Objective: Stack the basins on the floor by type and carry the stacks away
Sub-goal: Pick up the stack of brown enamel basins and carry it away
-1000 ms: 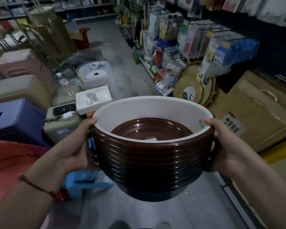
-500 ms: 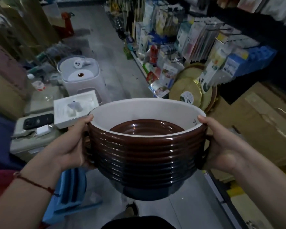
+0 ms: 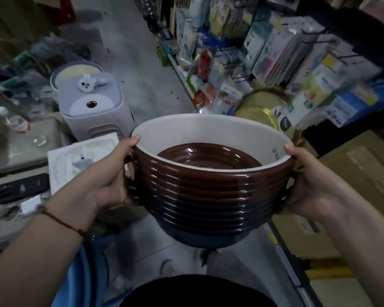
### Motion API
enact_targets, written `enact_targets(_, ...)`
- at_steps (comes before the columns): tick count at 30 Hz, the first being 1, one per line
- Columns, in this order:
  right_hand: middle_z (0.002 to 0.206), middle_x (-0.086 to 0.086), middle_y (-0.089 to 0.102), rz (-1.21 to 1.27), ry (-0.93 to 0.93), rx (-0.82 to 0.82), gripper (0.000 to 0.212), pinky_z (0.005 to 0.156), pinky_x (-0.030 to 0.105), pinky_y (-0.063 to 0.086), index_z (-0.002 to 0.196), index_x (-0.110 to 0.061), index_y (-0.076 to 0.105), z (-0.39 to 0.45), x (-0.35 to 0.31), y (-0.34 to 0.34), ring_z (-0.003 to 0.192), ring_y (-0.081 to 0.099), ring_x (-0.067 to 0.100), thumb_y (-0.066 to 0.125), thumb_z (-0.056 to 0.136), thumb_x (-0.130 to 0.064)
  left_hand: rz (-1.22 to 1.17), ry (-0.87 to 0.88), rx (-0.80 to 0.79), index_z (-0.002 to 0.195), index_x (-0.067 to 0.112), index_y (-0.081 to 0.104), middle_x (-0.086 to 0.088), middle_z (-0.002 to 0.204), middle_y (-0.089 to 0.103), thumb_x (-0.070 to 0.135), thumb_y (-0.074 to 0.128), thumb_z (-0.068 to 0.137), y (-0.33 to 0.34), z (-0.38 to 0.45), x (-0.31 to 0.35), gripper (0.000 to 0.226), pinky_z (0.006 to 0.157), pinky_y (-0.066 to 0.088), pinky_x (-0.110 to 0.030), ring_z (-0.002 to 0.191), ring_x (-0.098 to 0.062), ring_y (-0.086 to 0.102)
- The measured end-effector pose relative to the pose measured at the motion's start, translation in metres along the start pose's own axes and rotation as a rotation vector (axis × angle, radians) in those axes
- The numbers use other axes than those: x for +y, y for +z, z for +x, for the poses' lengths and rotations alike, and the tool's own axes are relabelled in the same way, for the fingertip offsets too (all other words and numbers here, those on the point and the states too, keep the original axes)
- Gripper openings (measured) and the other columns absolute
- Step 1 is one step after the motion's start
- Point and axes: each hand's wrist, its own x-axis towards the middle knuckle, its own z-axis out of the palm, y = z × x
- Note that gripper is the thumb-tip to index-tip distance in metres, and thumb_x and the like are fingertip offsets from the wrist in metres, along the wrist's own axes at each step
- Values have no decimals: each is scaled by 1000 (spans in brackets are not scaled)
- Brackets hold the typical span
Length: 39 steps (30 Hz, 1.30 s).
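A stack of several nested brown basins (image 3: 208, 196) hangs in front of me at waist height, with a white-walled basin as the top layer and a glossy brown bottom showing inside. My left hand (image 3: 111, 178) grips the stack's left side, thumb hooked over the rim. My right hand (image 3: 308, 185) grips the right side the same way, thumb on the white rim. The fingers of both hands are hidden behind the stack.
A grey aisle floor (image 3: 142, 69) runs ahead. A white bin with a bunny lid (image 3: 91, 103) and a white box (image 3: 80, 160) stand at left, with a phone (image 3: 20, 188) on a beige stool. Hanging goods (image 3: 275, 52), gold trays (image 3: 262, 114) and cardboard boxes (image 3: 359, 173) line the right.
I have walked forward down the aisle with the stack held the same way. The white bin and the shelf goods have come nearer, and the view has tipped further down.
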Motion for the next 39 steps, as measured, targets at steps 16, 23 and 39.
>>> enact_targets(16,125,22,56,-128,140,-62,73,82,56,44,129,-16,56,183,-225,49,102,54,43,67,74,-62,-95,-73,142,124,26,57,-21,127,60,69,61,77,90,150,158,64,94,41,-70,110,-45,61)
enact_targets(23,102,20,65,-199,108,-113,56,68,48,45,109,-14,65,205,-305,94,93,59,37,64,78,-60,-175,-27,178,132,23,58,-17,125,62,71,65,74,92,178,212,76,91,43,-72,115,-45,59)
enact_targets(39,83,18,67,-244,133,-99,43,64,43,44,91,-13,65,269,-416,264,83,58,36,63,83,-55,-254,-98,208,118,22,59,-25,112,69,68,58,81,24,284,366,59,93,44,-69,107,-50,61)
